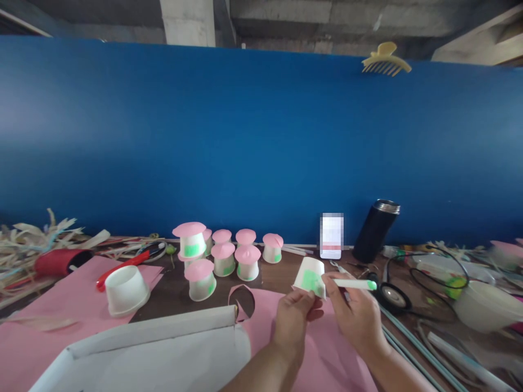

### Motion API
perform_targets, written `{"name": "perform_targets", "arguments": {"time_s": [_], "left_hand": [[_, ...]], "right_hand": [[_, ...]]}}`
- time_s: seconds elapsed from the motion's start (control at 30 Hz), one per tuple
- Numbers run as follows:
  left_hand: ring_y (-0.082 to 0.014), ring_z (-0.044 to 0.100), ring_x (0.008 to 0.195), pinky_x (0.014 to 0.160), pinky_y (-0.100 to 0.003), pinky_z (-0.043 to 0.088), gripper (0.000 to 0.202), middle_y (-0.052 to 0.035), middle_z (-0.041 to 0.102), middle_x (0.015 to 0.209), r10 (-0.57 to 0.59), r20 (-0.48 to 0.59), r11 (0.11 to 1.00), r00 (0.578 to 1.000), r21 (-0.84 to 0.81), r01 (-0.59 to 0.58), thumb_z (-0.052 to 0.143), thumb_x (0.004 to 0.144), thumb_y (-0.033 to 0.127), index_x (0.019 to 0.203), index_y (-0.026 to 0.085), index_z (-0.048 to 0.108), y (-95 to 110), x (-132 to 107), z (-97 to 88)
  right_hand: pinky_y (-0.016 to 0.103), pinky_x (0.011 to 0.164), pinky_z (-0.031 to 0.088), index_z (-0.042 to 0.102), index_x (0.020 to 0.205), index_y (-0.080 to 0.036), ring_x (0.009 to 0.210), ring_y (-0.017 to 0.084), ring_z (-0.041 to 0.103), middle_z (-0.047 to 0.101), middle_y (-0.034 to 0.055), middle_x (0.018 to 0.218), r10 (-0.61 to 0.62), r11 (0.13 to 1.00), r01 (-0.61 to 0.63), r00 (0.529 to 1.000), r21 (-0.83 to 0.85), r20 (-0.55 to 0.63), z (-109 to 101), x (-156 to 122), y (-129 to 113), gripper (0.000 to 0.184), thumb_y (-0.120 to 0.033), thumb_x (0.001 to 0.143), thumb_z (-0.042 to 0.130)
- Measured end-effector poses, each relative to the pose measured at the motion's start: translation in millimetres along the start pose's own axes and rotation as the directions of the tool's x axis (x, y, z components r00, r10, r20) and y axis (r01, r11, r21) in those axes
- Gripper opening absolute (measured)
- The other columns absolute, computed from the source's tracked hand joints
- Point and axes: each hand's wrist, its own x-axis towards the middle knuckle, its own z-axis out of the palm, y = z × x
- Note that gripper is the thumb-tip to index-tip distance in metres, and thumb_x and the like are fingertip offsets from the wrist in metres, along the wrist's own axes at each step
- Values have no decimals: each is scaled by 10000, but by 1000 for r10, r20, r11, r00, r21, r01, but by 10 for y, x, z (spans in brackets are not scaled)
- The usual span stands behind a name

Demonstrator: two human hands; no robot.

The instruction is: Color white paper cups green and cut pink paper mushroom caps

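Note:
My left hand (295,316) grips a white paper cup (305,268) by its lower edge, holding it tilted above the pink paper (265,310). A bright green patch (312,282) covers part of the cup's side. In my right hand (354,310) is a white marker (351,283) with a green end pointing right; its other end is at the cup, hidden by my fingers. To the left stand several upturned white cups with pink paper tops and green patches, one cup (201,287) being nearest the front. Another upturned cup (126,288) farther left is plain white.
A white tray-like box (163,354) lies in front, left of my arms. Behind stand a phone (331,234) and a dark bottle (373,231). Cables, thin rods and a white bowl (490,305) crowd the right. A red tool (122,270) and paper strips lie left. The blue partition (261,136) closes the back.

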Motion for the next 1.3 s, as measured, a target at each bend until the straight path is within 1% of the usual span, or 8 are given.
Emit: {"name": "perform_targets", "arguments": {"time_s": [0.13, 0.3, 0.43, 0.57, 0.73, 0.97, 1.13, 1.3], "left_hand": [[-160, 589, 686, 679, -293, 481, 320, -65, 649, 663, -1, 2, 1000, 1000, -2, 1, 826, 606, 396, 690, 103, 728, 5, 5, -3], [-163, 593, 697, 683, -293, 480, 315, -63, 647, 663, 0, 3, 1000, 1000, -5, 0, 828, 603, 391, 674, 103, 723, 3, -8, -1], [-160, 589, 685, 681, -296, 478, 324, -66, 648, 664, -3, 4, 1000, 1000, -9, 3, 827, 606, 392, 696, 97, 728, 6, -4, 3], [-156, 588, 691, 678, -289, 476, 310, -59, 642, 664, -3, 4, 1000, 1000, -14, 3, 825, 611, 384, 689, 102, 723, 3, 7, 1], [-158, 589, 681, 671, -292, 476, 323, -61, 641, 657, -6, 0, 1000, 1000, -19, 6, 831, 599, 383, 689, 92, 723, -9, 4, -2], [-159, 591, 687, 664, -286, 475, 315, -62, 641, 661, -25, -16, 998, 1000, -60, 24, 839, 587, 358, 685, 89, 709, -13, 9, 0], [-136, 580, 690, 684, -266, 475, 273, -40, 622, 671, -33, -39, 993, 999, -116, 28, 824, 607, 330, 660, 110, 671, -18, -16, -7], [-145, 592, 700, 678, -266, 480, 275, -45, 623, 671, -56, -38, 989, 998, -137, 50, 833, 592, 312, 673, 104, 673, -20, 5, -11]], "right_hand": [[284, 656, 499, 642, 828, -203, 689, 197, 653, 703, 51, 765, 14, 1000, -15, 1000, -8, -4, 11, -13, 18, 290, -444, 904, 500], [278, 680, 492, 648, 875, -199, 722, 191, 657, 711, 53, 826, 9, 1000, -9, 1000, 0, 3, 15, -21, 31, 282, -423, 919, 483], [285, 650, 486, 639, 837, -197, 683, 198, 642, 695, 52, 755, 20, 1000, -20, 1000, -8, 1, 16, -28, 32, 289, -446, 903, 507], [286, 662, 483, 647, 874, -197, 690, 193, 640, 704, 60, 803, 16, 1000, -16, 1000, -7, 9, 26, -25, 40, 287, -431, 919, 486], [279, 645, 479, 642, 837, -192, 685, 194, 645, 697, 51, 763, 12, 1000, -12, 1000, -4, -8, 35, -24, 51, 294, -448, 901, 514], [262, 649, 472, 642, 862, -205, 706, 183, 648, 702, 36, 799, -4, 1000, 4, 1000, 20, -2, -5, -41, 29, 255, -410, 917, 500], [273, 725, 462, 630, 904, -221, 770, 184, 642, 692, 23, 844, -32, 999, 34, 997, 28, -63, -22, -32, 40, 199, -359, 930, 488], [268, 732, 463, 624, 887, -223, 770, 179, 638, 683, 18, 834, -33, 999, 33, 999, 15, -40, -17, -20, 53, 197, -360, 931, 488]]}}
